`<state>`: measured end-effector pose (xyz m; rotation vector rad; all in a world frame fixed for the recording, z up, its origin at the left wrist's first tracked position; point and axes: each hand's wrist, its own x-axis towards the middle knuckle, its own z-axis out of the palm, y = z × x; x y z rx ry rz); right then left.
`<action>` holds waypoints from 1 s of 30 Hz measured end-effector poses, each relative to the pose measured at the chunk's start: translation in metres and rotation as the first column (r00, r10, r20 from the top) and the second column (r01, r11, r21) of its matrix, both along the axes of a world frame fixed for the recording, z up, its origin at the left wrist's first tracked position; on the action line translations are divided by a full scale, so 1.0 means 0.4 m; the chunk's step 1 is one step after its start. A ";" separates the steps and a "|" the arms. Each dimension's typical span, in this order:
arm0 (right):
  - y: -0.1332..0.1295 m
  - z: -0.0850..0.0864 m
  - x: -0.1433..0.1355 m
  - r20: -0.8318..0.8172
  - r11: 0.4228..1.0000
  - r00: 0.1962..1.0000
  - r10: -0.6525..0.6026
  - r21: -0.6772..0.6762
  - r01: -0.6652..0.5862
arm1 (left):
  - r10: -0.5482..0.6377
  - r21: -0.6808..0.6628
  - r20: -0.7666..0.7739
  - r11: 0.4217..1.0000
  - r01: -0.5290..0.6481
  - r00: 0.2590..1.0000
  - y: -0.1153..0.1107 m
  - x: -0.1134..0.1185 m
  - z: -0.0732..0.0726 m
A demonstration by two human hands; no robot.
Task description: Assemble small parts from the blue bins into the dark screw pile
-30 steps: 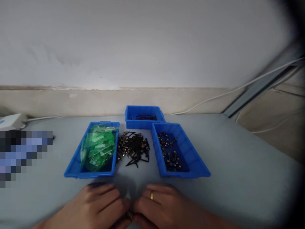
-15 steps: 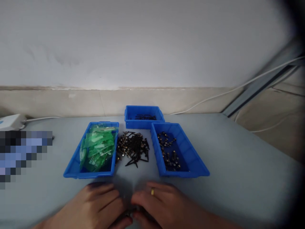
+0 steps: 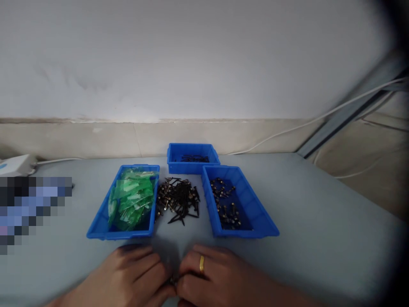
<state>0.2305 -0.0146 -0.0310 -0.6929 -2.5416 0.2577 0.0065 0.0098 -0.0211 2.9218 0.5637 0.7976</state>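
My left hand (image 3: pixel 137 275) and my right hand (image 3: pixel 209 275) meet low at the centre of the table, both with curled, closed fingers. A gold ring is on a finger of the right hand. A tiny shiny bit shows where the fingertips meet; it is too small and covered to name. Just beyond the hands lies a loose pile of black pointed screws (image 3: pixel 182 198), with brassy metal fasteners (image 3: pixel 164 198) along its left side. Small metal bolts (image 3: pixel 231 215) lie inside the right blue tray (image 3: pixel 258 209).
The left blue tray (image 3: pixel 100 219) holds green plastic packets (image 3: pixel 136 198). Behind the pile, a third blue tray (image 3: pixel 194 168) contains dark screws. A white box (image 3: pixel 19 165) with a cable stands far left, near a blurred-out object. A wall (image 3: pixel 204 64) closes off the back.
My right hand has turned slightly and drawn closer to the left, so the fingertips now meet. The view has shifted very slightly. Trays and pile look the same.
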 end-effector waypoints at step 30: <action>-0.017 0.043 0.001 0.039 0.963 0.998 -0.055 -0.262 0.063 | 0.001 -0.093 0.046 0.996 0.003 0.999 0.004 0.002 0.009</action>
